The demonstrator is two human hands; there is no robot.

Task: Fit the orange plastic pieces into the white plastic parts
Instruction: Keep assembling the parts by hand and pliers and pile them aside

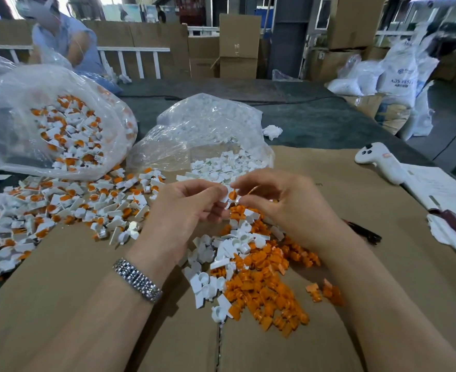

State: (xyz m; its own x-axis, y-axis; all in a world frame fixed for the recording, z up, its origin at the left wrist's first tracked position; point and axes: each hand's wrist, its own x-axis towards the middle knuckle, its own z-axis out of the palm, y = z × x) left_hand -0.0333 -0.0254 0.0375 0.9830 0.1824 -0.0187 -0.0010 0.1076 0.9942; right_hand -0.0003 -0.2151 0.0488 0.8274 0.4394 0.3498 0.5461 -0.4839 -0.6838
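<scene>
Above the loose pile, both hands pinch one white part [225,197] and orange piece [232,195]; line them up squarely, then press.

Setting: factory packing floor, hand-assembly bench.

Evidence, as I see it from my seat: flattened cardboard sheet [315,167] serving as my worktop; clear plastic bags [33,103] of bulk white-and-orange parts, hundreds more spilled loose [60,202]; stacked cardboard cartons [239,47] along the back; white resin sacks [398,76] heaped at right; another worker [66,36] seated across from me; bare industrial columns and open doorways behind.
</scene>
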